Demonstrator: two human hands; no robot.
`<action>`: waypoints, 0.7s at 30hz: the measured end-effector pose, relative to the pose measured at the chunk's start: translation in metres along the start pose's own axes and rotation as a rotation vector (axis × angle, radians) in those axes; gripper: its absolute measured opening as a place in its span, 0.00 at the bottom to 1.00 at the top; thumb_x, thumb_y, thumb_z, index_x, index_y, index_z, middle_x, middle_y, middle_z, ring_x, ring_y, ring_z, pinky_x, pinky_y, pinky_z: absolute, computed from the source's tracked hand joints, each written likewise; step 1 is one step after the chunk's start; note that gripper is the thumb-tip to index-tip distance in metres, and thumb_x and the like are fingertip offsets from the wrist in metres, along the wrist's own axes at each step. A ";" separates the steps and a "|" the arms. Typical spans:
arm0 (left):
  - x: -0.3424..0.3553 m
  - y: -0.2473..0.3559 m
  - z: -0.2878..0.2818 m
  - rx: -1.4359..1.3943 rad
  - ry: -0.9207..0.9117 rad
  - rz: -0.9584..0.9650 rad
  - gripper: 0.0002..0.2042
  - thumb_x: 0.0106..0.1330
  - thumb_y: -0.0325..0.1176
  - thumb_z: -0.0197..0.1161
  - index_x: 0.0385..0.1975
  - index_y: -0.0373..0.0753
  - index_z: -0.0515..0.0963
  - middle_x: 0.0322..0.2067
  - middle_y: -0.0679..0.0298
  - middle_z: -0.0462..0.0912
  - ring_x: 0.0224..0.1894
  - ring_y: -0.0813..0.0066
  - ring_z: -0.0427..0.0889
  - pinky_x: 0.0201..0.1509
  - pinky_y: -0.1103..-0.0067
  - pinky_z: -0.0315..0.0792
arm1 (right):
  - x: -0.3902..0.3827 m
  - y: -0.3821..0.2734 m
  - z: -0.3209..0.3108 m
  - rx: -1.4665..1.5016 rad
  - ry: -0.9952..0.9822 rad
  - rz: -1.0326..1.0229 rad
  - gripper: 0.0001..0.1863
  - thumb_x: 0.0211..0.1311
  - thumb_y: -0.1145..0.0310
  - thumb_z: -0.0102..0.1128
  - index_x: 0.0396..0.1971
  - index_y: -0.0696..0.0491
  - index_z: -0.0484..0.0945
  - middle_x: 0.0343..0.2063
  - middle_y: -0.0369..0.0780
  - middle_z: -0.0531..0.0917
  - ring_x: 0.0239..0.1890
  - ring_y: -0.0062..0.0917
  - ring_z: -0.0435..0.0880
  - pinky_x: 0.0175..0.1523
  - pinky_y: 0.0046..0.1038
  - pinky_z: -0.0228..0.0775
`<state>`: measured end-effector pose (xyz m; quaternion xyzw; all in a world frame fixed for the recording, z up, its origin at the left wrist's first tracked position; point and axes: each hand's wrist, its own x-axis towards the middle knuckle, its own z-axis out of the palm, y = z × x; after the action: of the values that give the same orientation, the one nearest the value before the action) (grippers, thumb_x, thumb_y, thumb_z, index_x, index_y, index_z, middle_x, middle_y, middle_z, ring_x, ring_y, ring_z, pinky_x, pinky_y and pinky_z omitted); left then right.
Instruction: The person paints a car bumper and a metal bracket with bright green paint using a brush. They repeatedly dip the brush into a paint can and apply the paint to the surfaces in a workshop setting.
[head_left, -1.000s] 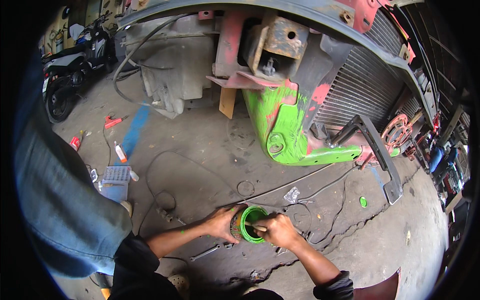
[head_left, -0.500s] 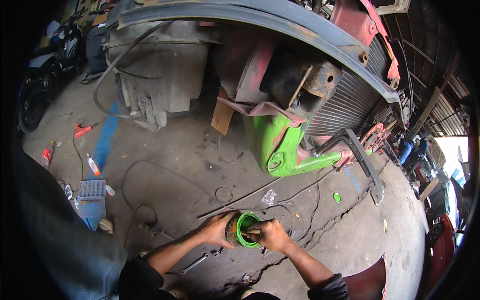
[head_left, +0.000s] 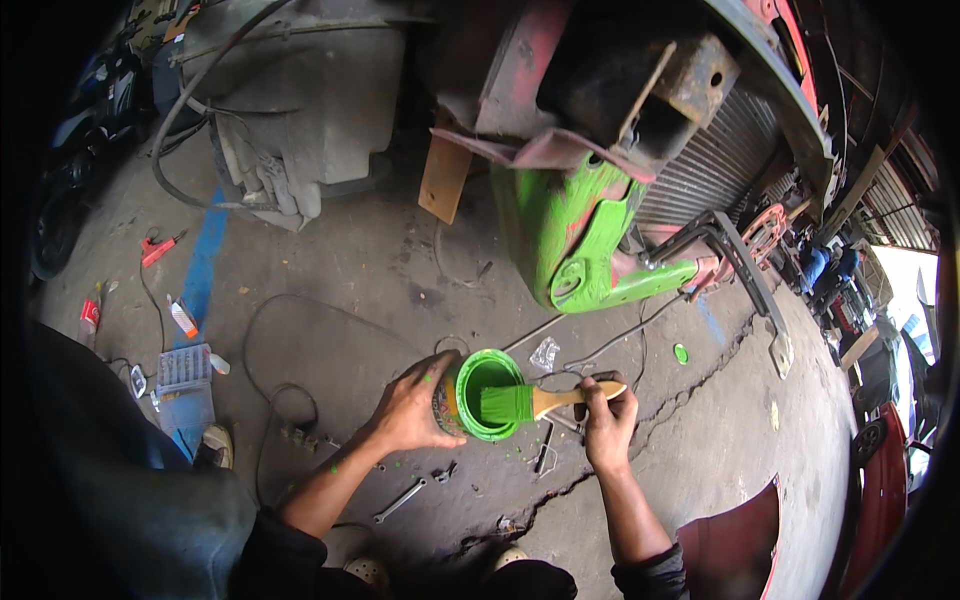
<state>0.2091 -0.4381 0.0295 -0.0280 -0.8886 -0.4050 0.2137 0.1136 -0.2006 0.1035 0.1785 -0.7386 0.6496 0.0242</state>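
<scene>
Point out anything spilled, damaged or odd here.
Green drops speckle the floor near the paint can, and green spots mark the left hand and forearm, like stray paint. A jagged crack runs across the floor, which looks damaged there.

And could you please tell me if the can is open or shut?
The can is open: its green inside shows, with the brush at its mouth.

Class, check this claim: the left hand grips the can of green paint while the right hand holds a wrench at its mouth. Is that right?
Not quite. The left hand does grip the can of green paint, but the head view shows the right hand holding a paintbrush at its mouth; the wrench lies on the floor.
</scene>
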 end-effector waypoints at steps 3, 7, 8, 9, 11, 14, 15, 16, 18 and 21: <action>0.001 0.002 -0.002 0.041 0.003 -0.019 0.55 0.28 0.38 0.81 0.64 0.35 0.58 0.56 0.46 0.71 0.57 0.47 0.72 0.62 0.64 0.68 | 0.004 0.000 0.008 -0.247 -0.063 -0.121 0.10 0.63 0.69 0.59 0.29 0.62 0.75 0.16 0.40 0.82 0.17 0.19 0.80 0.23 0.22 0.71; -0.004 -0.005 0.004 0.039 -0.038 -0.019 0.55 0.29 0.40 0.80 0.64 0.38 0.58 0.56 0.46 0.71 0.56 0.47 0.73 0.62 0.64 0.69 | 0.002 -0.002 0.003 -0.216 -0.085 -0.101 0.10 0.63 0.70 0.59 0.29 0.63 0.75 0.18 0.42 0.83 0.17 0.20 0.80 0.23 0.23 0.71; -0.004 -0.006 0.004 0.037 -0.061 -0.026 0.55 0.29 0.39 0.80 0.65 0.38 0.57 0.56 0.46 0.71 0.57 0.46 0.72 0.62 0.63 0.68 | 0.003 -0.002 0.000 -0.206 -0.087 -0.086 0.09 0.63 0.71 0.59 0.29 0.63 0.75 0.18 0.42 0.83 0.16 0.20 0.80 0.22 0.23 0.71; -0.004 -0.007 0.006 0.041 -0.075 -0.032 0.55 0.30 0.39 0.80 0.66 0.39 0.57 0.56 0.46 0.71 0.57 0.46 0.72 0.62 0.63 0.68 | 0.003 0.000 -0.004 -0.194 -0.085 -0.085 0.09 0.63 0.72 0.59 0.28 0.63 0.74 0.18 0.42 0.83 0.16 0.19 0.79 0.21 0.22 0.71; -0.004 -0.011 0.012 0.052 -0.103 -0.045 0.55 0.30 0.40 0.79 0.66 0.40 0.56 0.56 0.45 0.71 0.57 0.45 0.72 0.61 0.62 0.69 | 0.001 0.000 -0.015 -0.179 -0.096 -0.050 0.09 0.64 0.72 0.58 0.29 0.62 0.73 0.18 0.41 0.82 0.17 0.18 0.79 0.21 0.21 0.70; -0.005 -0.011 0.013 0.031 -0.105 -0.048 0.55 0.30 0.39 0.79 0.66 0.41 0.56 0.56 0.45 0.71 0.57 0.44 0.72 0.61 0.61 0.68 | 0.000 0.007 -0.031 -0.075 -0.075 -0.019 0.09 0.66 0.73 0.57 0.30 0.63 0.71 0.20 0.41 0.81 0.19 0.18 0.78 0.23 0.20 0.69; -0.006 -0.012 0.012 0.028 -0.103 -0.040 0.55 0.30 0.39 0.79 0.66 0.41 0.56 0.56 0.45 0.71 0.57 0.44 0.72 0.62 0.61 0.68 | -0.002 0.006 -0.035 -0.026 -0.054 -0.023 0.09 0.66 0.73 0.57 0.30 0.63 0.71 0.20 0.41 0.81 0.19 0.18 0.78 0.23 0.21 0.70; -0.006 -0.012 0.011 0.017 -0.115 -0.048 0.55 0.30 0.39 0.79 0.66 0.40 0.56 0.57 0.45 0.70 0.58 0.44 0.71 0.62 0.61 0.67 | -0.004 0.005 -0.042 -0.012 -0.064 -0.046 0.08 0.65 0.73 0.58 0.31 0.63 0.73 0.21 0.40 0.80 0.21 0.20 0.79 0.25 0.21 0.72; -0.005 -0.016 0.014 0.022 -0.128 -0.039 0.55 0.30 0.39 0.79 0.66 0.39 0.56 0.57 0.45 0.70 0.58 0.45 0.71 0.63 0.61 0.67 | -0.010 0.002 -0.047 -0.027 -0.147 -0.114 0.08 0.64 0.73 0.60 0.31 0.63 0.75 0.22 0.42 0.81 0.23 0.20 0.80 0.27 0.21 0.73; -0.001 -0.016 0.021 0.017 -0.176 -0.060 0.55 0.30 0.40 0.79 0.66 0.37 0.57 0.58 0.45 0.69 0.60 0.46 0.69 0.64 0.62 0.66 | -0.003 0.009 -0.055 -0.357 -0.509 -0.534 0.09 0.56 0.70 0.68 0.35 0.57 0.82 0.40 0.45 0.85 0.24 0.26 0.83 0.34 0.27 0.77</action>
<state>0.1991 -0.4335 0.0051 -0.0350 -0.9077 -0.3999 0.1226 0.1034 -0.1462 0.1023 0.5118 -0.7498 0.4174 0.0391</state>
